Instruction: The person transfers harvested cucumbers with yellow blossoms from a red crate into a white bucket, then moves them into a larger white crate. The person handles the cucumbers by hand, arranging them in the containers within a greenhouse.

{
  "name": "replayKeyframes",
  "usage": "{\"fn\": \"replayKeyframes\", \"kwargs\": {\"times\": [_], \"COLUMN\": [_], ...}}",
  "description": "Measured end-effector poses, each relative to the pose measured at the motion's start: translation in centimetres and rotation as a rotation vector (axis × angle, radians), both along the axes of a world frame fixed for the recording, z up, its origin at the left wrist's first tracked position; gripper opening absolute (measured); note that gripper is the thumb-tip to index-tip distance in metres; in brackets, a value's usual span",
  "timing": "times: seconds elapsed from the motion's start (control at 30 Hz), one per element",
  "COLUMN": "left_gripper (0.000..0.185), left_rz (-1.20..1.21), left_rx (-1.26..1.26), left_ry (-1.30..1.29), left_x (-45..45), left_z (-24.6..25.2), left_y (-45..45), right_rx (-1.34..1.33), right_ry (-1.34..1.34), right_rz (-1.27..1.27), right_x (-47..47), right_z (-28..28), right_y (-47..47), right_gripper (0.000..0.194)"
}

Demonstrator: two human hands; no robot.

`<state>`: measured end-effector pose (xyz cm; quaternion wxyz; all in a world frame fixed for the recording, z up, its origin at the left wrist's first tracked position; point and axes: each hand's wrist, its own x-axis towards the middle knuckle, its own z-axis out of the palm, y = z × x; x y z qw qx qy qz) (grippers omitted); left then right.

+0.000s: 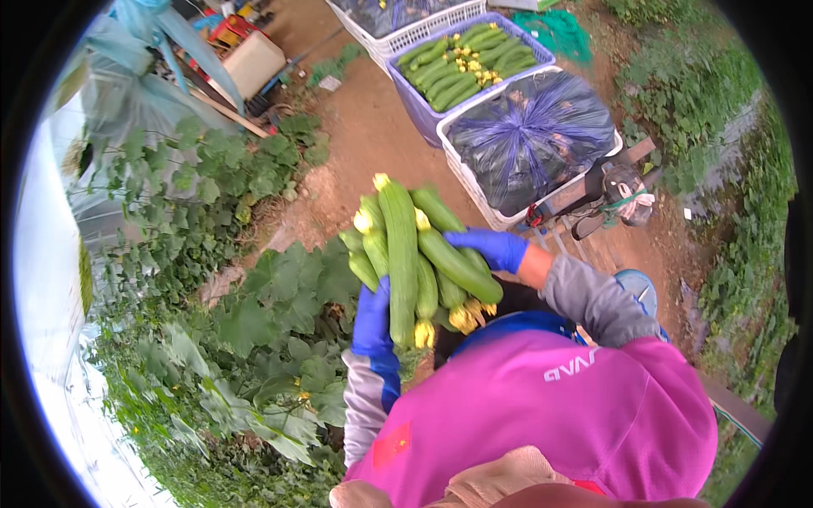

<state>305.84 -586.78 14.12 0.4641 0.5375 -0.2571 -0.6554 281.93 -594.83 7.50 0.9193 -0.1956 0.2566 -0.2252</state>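
A bunch of green loofah gourds (pixel 401 267), several with yellow blossoms at their ends, is held in front of my body between both hands. My left hand (pixel 372 316), in a blue glove, supports the near left side of the bunch, its fingers mostly hidden beneath. From the right, my right hand (pixel 488 247), also gloved in blue, grips the bunch, its fingers partly behind the gourds. One long gourd lies on top, pointing away from me, and others slant beneath it.
Ahead stands a purple crate (pixel 414 117) of loofah gourds with blossoms. Beside it, a white crate (pixel 467 184) carries a tied dark plastic bag (pixel 527 136). Leafy vines (pixel 279 305) crowd the left. A blue-lidded bucket (pixel 637 289) is by my right arm.
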Motion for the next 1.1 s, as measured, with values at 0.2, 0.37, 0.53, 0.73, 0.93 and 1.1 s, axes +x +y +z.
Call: {"fn": "replayKeyframes", "kwargs": {"times": [0.2,0.37,0.53,0.73,0.93,1.1], "left_gripper": [0.057,0.060,0.067,0.073,0.074,0.064], "left_rz": [-0.090,-0.318,-0.580,-0.909,-1.183,-1.235], "left_rx": [0.022,0.050,0.049,0.110,0.177,0.302], "left_ry": [0.152,0.082,0.086,0.127,0.125,0.152], "left_x": [3.4,4.9,3.4,0.3,-5.3,-10.3], "left_z": [-0.9,-2.5,-5.7,-10.0,-15.8,-19.3], "left_y": [-15.4,-30.2,-45.6,-60.3,-71.2,-77.4], "right_rx": [-0.004,0.003,0.026,0.036,0.027,0.042], "right_ry": [-0.005,-0.009,-0.053,0.037,0.067,0.098], "right_rz": [-0.099,-0.310,-0.666,-0.902,-1.100,-1.167], "right_x": [2.6,3.2,3.1,2.5,0.2,-2.8], "right_z": [0.1,-2.1,-4.1,-8.2,-11.9,-15.1], "right_y": [-13.1,-22.8,-30.5,-38.4,-43.9,-48.1], "right_gripper": [0.066,0.065,0.060,0.065,0.070,0.072]}}
